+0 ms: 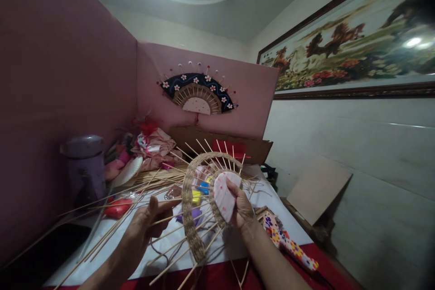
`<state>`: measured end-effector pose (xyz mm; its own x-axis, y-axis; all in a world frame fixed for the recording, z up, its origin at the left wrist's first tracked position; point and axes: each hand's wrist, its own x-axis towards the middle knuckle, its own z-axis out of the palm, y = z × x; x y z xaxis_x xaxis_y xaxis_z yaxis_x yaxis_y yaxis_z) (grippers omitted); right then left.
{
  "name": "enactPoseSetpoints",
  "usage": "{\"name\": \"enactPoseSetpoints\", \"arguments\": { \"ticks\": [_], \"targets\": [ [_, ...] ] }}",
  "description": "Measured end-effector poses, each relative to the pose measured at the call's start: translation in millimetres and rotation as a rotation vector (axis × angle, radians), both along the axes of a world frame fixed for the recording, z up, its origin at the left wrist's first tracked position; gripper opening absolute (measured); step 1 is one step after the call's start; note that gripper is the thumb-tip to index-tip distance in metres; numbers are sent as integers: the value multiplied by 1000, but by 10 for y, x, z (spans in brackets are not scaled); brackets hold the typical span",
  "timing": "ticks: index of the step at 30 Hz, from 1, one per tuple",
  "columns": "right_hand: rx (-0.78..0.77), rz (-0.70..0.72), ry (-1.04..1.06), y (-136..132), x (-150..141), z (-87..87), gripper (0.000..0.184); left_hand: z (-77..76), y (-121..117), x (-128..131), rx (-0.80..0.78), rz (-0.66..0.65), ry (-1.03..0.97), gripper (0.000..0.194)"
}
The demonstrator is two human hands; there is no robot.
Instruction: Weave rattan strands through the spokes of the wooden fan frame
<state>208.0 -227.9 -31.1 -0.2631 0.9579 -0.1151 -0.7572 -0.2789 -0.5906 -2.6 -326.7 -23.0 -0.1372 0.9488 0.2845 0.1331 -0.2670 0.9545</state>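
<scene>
My right hand (pixel 244 210) grips a half-finished woven fan (pixel 190 199) by its white, red-spotted half-round base (pixel 222 192), the thumb lying on its face. Thin wooden sticks spread out from the base through two curved bands of woven twine, their ends sticking out past the outer band. At the fan's left side, my left hand (pixel 149 224) pinches one of these sticks between thumb and fingers. The fan is held upright above the white-covered table (pixel 136 263).
Loose sticks (pixel 105 240) lie across the table's left side, near a red packet (pixel 118 207) and a purple tumbler (pixel 84 170). Yellow, blue and purple packets sit behind the fan. A flower-patterned handle (pixel 294 251) lies at right. A finished dark fan (pixel 197 88) hangs on the pink board.
</scene>
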Motion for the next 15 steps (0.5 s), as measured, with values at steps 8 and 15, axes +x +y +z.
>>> {"name": "enactPoseSetpoints", "arguments": {
  "ticks": [8,15],
  "targets": [
    [25,-112,17,94,57,-49,9,-41,16,20,53,-10,194,46],
    [55,-143,14,98,73,-58,13,-90,3,35,326,217,737,31]
  ]
}}
